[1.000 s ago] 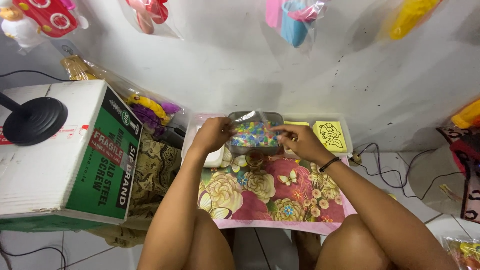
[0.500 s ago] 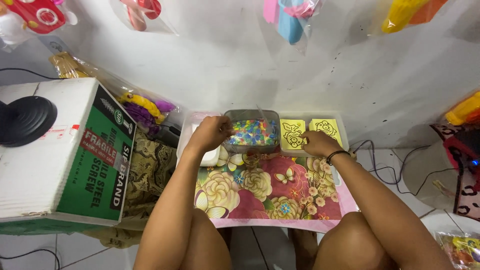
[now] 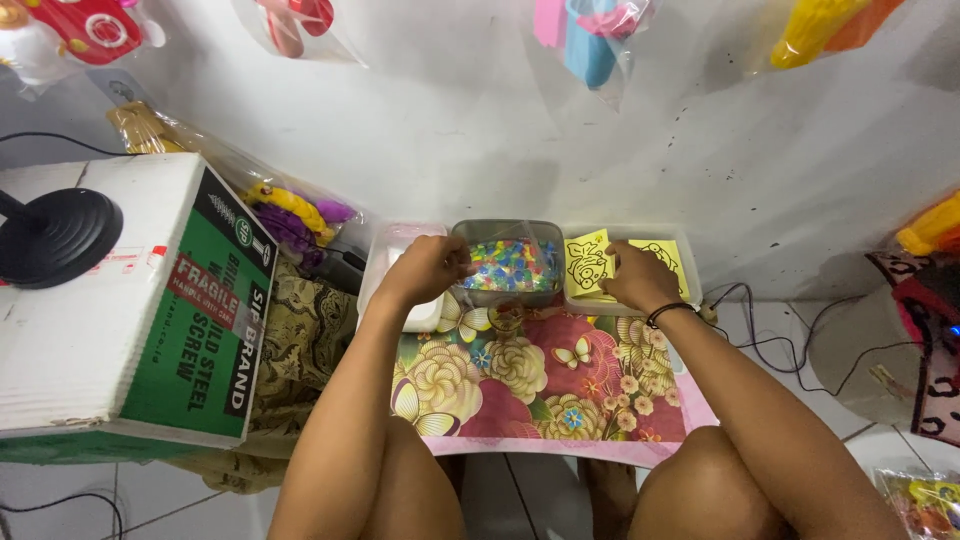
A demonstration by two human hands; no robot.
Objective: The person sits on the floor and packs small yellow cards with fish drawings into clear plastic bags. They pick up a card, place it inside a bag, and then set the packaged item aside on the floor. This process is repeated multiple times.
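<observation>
Since a moment ago, both hands have drawn apart: the right hand (image 3: 632,277) has left the bead container and now lies over the yellow picture cards, while the left hand stays at the container's left edge.

At far left a black round lamp base (image 3: 60,235) sits on a white and green cardboard box (image 3: 130,310). Beside it a clear bag of purple and yellow toys (image 3: 290,212) leans against the wall. The left forearm runs up from the knee, wrist bent, and the left hand (image 3: 428,268) curls its fingers over the rim of the clear container of coloured beads (image 3: 510,265), gripping it; a white tray (image 3: 400,265) lies under that hand. The container stands at the back edge of the floral cloth (image 3: 540,385), against the wall. To its right the right hand rests palm down, fingers loosely bent, touching the yellow cards (image 3: 590,265) in their clear tray (image 3: 690,290); whether it pinches one I cannot tell.
</observation>
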